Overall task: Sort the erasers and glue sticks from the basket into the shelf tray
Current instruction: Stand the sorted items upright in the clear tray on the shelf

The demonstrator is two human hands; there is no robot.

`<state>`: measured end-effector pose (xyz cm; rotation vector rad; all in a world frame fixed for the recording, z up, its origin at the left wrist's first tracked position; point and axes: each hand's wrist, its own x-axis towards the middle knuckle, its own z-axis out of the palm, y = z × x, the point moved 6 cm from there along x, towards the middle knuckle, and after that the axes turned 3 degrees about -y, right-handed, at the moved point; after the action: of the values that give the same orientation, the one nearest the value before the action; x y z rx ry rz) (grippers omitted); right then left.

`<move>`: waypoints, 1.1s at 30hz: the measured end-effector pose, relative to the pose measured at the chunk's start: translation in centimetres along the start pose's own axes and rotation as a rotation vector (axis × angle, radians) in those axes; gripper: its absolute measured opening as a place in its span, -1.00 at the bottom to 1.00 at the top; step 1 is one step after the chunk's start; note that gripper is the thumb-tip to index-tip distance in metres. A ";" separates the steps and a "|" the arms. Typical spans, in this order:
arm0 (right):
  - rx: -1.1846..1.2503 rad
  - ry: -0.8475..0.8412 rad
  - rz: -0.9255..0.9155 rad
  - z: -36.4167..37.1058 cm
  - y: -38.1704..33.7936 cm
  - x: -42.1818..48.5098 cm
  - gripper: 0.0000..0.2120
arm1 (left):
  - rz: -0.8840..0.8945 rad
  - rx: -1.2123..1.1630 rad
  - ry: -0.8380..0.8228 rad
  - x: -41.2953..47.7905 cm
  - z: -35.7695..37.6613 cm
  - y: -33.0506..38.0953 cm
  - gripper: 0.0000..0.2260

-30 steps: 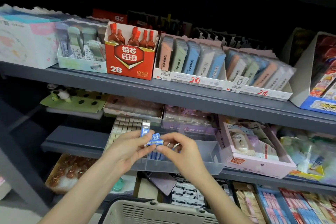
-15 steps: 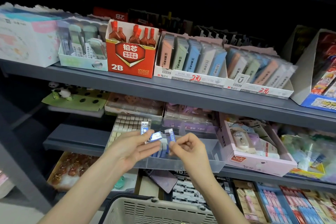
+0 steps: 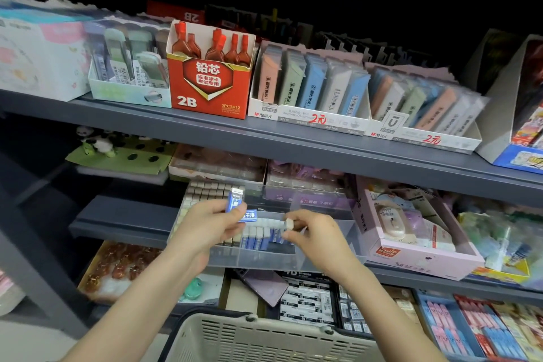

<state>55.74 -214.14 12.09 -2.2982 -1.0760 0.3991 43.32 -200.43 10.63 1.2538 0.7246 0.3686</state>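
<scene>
My right hand pinched 1 eraser between thumb and forefinger, pale end up. It hung just above the row of blue-sleeved erasers standing in the clear shelf tray. My left hand gripped 2 spare erasers over the tray's left part, 1 upright and 1 lying flat across my fingertips. The basket sat below my wrists, close to my body; I could not see what lay inside it.

As I judged it, the step was seating that 1 eraser at the right end of the row. To do it well I needed to hold it upright, with its sleeve turned the same way as its neighbours. It was better to slide it down against the last one than to drop it, since a loose fall could tip the row. The pinch belonged high on the eraser, so my fingertips cleared the ones already standing. My left hand needed to be level, or the flat eraser might slip off.
</scene>
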 end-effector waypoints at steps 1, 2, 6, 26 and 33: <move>-0.069 -0.042 -0.007 0.4 0.0 0.4 -0.79 | 0.024 0.068 0.020 0.1 -0.3 0.2 -0.85; -0.117 -0.067 -0.017 0.8 0.0 0.8 -0.78 | 0.043 0.121 0.036 0.1 -0.4 0.3 -0.84; -0.322 -0.036 -0.099 1.5 -0.3 2.4 -0.74 | 0.083 0.180 0.044 0.0 -0.4 0.6 -0.83; -0.474 0.016 -0.165 1.8 0.2 3.7 -0.67 | 0.024 0.140 -0.079 0.4 0.7 -0.2 -0.92; 0.245 0.012 -0.162 -0.2 -0.8 0.8 -0.78 | -0.063 -0.080 -0.179 -0.3 1.7 -0.2 -0.90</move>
<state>55.89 -213.17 12.68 -1.9823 -1.1311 0.4264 44.28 -201.92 10.72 1.1685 0.5893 0.2278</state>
